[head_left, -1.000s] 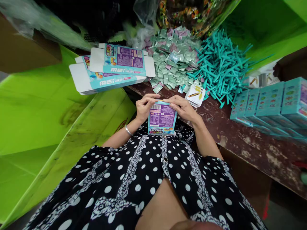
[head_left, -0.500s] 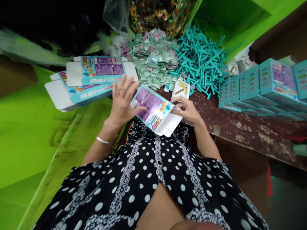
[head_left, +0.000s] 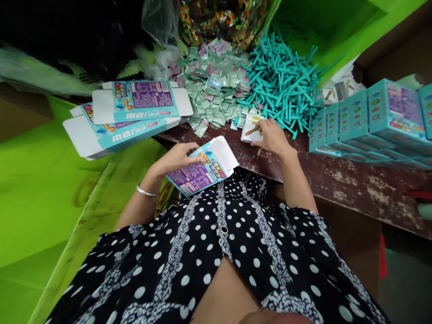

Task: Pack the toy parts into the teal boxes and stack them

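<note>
My left hand grips a turquoise and purple box near my lap, its white end flap sticking out at the upper right. The thumb lies across the printed face. My right hand is at the table's front edge, fingers closed on the right side of a small stack of white cards with a pickaxe picture. Behind the cards lie a heap of small green and pink sachets and a pile of turquoise plastic sticks.
Flat printed boxes are stacked at the left. Filled-out turquoise boxes stand in rows on the right of the brown table. A clear bag of orange and green pieces sits at the back.
The box has swung round and moved left and down, now in my left hand alone. My right hand has let go of it and moved up to the cards.
</note>
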A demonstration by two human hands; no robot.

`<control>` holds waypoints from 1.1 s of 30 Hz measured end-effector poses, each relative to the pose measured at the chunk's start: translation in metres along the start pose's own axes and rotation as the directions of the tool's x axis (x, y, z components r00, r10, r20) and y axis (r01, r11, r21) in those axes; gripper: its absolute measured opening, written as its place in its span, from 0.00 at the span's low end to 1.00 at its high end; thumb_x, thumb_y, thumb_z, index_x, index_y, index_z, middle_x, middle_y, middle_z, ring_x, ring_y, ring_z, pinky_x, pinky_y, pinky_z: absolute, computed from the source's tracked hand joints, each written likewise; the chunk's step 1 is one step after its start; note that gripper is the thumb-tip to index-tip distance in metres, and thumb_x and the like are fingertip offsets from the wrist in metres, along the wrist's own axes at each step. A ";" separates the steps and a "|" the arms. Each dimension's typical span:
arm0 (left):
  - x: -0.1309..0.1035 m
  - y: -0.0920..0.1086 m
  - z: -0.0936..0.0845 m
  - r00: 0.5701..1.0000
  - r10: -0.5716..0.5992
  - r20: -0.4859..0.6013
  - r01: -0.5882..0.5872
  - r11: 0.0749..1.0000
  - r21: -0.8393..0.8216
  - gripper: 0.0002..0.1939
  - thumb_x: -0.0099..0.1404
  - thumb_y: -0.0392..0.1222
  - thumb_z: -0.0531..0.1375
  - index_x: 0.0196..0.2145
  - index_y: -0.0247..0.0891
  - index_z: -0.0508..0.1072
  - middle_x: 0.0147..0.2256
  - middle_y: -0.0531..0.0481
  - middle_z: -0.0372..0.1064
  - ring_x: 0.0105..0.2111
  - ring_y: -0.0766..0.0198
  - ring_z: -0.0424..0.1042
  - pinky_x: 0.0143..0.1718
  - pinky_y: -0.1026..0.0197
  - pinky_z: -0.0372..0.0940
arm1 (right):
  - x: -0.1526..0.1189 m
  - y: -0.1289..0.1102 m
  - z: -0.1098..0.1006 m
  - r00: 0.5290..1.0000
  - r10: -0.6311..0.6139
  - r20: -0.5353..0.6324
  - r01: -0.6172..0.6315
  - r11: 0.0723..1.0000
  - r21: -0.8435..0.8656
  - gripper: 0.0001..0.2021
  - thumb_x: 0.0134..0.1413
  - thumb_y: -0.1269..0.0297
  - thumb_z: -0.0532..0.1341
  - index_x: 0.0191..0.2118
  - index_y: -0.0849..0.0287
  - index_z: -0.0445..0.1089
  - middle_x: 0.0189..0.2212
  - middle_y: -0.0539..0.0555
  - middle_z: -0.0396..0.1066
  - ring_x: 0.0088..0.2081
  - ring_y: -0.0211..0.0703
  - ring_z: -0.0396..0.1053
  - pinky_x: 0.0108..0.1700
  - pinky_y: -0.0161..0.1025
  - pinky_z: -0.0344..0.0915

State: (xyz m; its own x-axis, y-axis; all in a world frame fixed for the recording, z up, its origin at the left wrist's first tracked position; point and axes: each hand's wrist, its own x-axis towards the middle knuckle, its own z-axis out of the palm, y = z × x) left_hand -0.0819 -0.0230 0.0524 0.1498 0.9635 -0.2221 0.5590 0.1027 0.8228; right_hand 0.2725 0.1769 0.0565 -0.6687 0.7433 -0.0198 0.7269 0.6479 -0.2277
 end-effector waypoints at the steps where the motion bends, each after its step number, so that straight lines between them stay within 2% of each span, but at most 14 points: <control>1: 0.000 -0.002 0.001 1.000 -0.011 0.001 0.011 1.000 -0.001 0.24 0.62 0.65 0.69 0.39 0.39 0.80 0.37 0.47 0.81 0.36 0.56 0.75 0.39 0.56 0.64 | -0.001 0.001 0.001 1.000 0.001 0.007 -0.001 1.000 0.003 0.28 0.54 0.57 0.79 0.56 0.58 0.72 0.58 0.70 0.78 0.61 0.73 0.71 0.62 0.63 0.71; 4: 0.001 -0.007 0.002 1.000 -0.027 0.015 0.028 0.999 -0.025 0.26 0.62 0.67 0.69 0.39 0.39 0.80 0.38 0.46 0.81 0.37 0.56 0.75 0.39 0.56 0.64 | -0.003 0.005 0.000 0.999 0.033 0.027 -0.036 0.995 0.088 0.24 0.55 0.59 0.78 0.54 0.56 0.73 0.55 0.66 0.81 0.55 0.66 0.77 0.57 0.58 0.73; 8: 0.004 -0.015 0.002 0.999 -0.044 0.014 0.045 0.997 -0.069 0.28 0.62 0.69 0.69 0.40 0.39 0.81 0.39 0.45 0.81 0.38 0.55 0.75 0.39 0.56 0.64 | -0.002 0.014 -0.005 0.997 0.069 0.047 -0.079 0.964 0.254 0.17 0.56 0.55 0.77 0.47 0.53 0.76 0.48 0.59 0.84 0.47 0.57 0.80 0.52 0.53 0.75; 11: 0.008 -0.018 0.003 0.998 -0.058 -0.037 0.055 0.996 -0.071 0.29 0.62 0.70 0.68 0.39 0.38 0.81 0.38 0.45 0.80 0.37 0.55 0.73 0.37 0.56 0.62 | -0.001 0.017 -0.008 0.984 0.153 -0.091 -0.109 0.923 0.368 0.13 0.62 0.49 0.72 0.38 0.52 0.76 0.40 0.55 0.84 0.44 0.52 0.80 0.51 0.51 0.76; 13: 0.012 -0.017 0.005 0.994 -0.057 -0.097 0.051 0.996 -0.068 0.28 0.62 0.69 0.68 0.38 0.38 0.80 0.37 0.45 0.79 0.36 0.56 0.72 0.37 0.56 0.61 | -0.002 0.011 -0.011 0.911 0.279 -0.303 -0.113 0.876 0.468 0.18 0.68 0.42 0.67 0.38 0.52 0.75 0.36 0.54 0.81 0.41 0.51 0.80 0.47 0.51 0.78; 15: 0.017 -0.014 0.006 0.988 -0.049 -0.148 0.038 0.997 -0.073 0.28 0.62 0.68 0.68 0.38 0.37 0.80 0.37 0.45 0.79 0.36 0.57 0.71 0.37 0.56 0.60 | -0.005 -0.007 -0.015 0.826 0.384 -0.412 -0.077 0.803 0.592 0.22 0.69 0.36 0.64 0.41 0.51 0.75 0.33 0.54 0.78 0.37 0.51 0.79 0.39 0.50 0.79; 16: 0.020 -0.011 0.007 0.985 -0.043 -0.166 0.030 0.996 -0.079 0.28 0.62 0.68 0.69 0.38 0.37 0.80 0.38 0.45 0.79 0.37 0.56 0.71 0.37 0.56 0.61 | -0.007 -0.020 -0.017 0.828 0.399 -0.394 -0.061 0.763 0.644 0.23 0.68 0.34 0.64 0.42 0.51 0.74 0.32 0.54 0.77 0.36 0.51 0.78 0.35 0.49 0.78; 20: 0.033 0.003 0.011 0.984 -0.009 -0.181 -0.016 0.991 -0.133 0.31 0.61 0.71 0.69 0.39 0.37 0.81 0.38 0.45 0.79 0.37 0.56 0.72 0.37 0.58 0.62 | -0.015 -0.081 -0.021 0.960 0.237 -0.149 -0.059 0.692 0.719 0.19 0.64 0.41 0.70 0.38 0.53 0.75 0.33 0.55 0.78 0.34 0.50 0.77 0.35 0.48 0.76; 23: 0.038 0.012 0.014 0.987 0.023 -0.158 -0.054 0.980 -0.191 0.33 0.62 0.73 0.69 0.41 0.36 0.81 0.40 0.45 0.81 0.39 0.56 0.73 0.38 0.59 0.64 | -0.011 -0.093 -0.020 0.987 0.138 -0.088 -0.039 0.724 0.689 0.16 0.66 0.46 0.67 0.38 0.54 0.76 0.36 0.56 0.80 0.37 0.50 0.78 0.42 0.48 0.75; 25: 0.039 0.012 0.014 0.987 0.026 -0.160 -0.057 0.979 -0.197 0.34 0.62 0.73 0.70 0.41 0.36 0.82 0.41 0.44 0.82 0.39 0.56 0.74 0.38 0.59 0.65 | -0.006 -0.065 -0.022 0.952 0.242 -0.186 -0.095 0.813 0.574 0.15 0.71 0.49 0.62 0.40 0.55 0.77 0.39 0.58 0.82 0.40 0.51 0.79 0.48 0.50 0.74; 27: 0.037 0.007 0.012 0.987 0.006 -0.161 -0.037 0.981 -0.190 0.34 0.62 0.74 0.70 0.40 0.35 0.82 0.40 0.44 0.82 0.38 0.55 0.74 0.37 0.59 0.65 | -0.003 -0.017 -0.024 0.855 0.392 -0.339 -0.250 0.885 0.393 0.14 0.74 0.53 0.60 0.41 0.55 0.77 0.41 0.61 0.82 0.45 0.55 0.79 0.53 0.52 0.71; 28: 0.035 0.004 0.010 0.988 -0.011 -0.157 -0.019 0.982 -0.188 0.34 0.62 0.75 0.70 0.40 0.35 0.82 0.39 0.44 0.82 0.37 0.55 0.74 0.36 0.59 0.65 | -0.003 0.010 -0.024 0.824 0.442 -0.354 -0.344 0.888 0.306 0.11 0.71 0.55 0.63 0.38 0.55 0.76 0.40 0.62 0.81 0.47 0.57 0.79 0.54 0.54 0.70; 31: 0.030 -0.006 0.007 0.985 -0.078 -0.151 0.050 0.982 -0.183 0.35 0.60 0.76 0.69 0.37 0.35 0.82 0.37 0.44 0.81 0.35 0.55 0.74 0.34 0.59 0.64 | -0.005 0.073 -0.016 0.812 0.508 -0.286 -0.469 0.861 0.199 0.15 0.66 0.55 0.69 0.30 0.54 0.70 0.27 0.61 0.74 0.47 0.59 0.77 0.51 0.53 0.68; 33: 0.025 -0.011 0.006 0.983 -0.111 -0.147 0.085 0.981 -0.174 0.34 0.60 0.75 0.69 0.35 0.36 0.81 0.35 0.44 0.80 0.34 0.56 0.74 0.32 0.59 0.63 | -0.010 0.093 -0.009 0.828 0.498 -0.256 -0.462 0.866 0.190 0.20 0.65 0.49 0.71 0.28 0.53 0.67 0.23 0.58 0.68 0.46 0.60 0.78 0.50 0.53 0.68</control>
State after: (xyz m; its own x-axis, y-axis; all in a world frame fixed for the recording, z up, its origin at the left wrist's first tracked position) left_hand -0.0798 -0.0011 0.0346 -0.0352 0.9719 -0.2327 0.4195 0.2257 0.8792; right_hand 0.3476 0.2314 0.0443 -0.1520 0.9811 0.1195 0.9089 0.1862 -0.3731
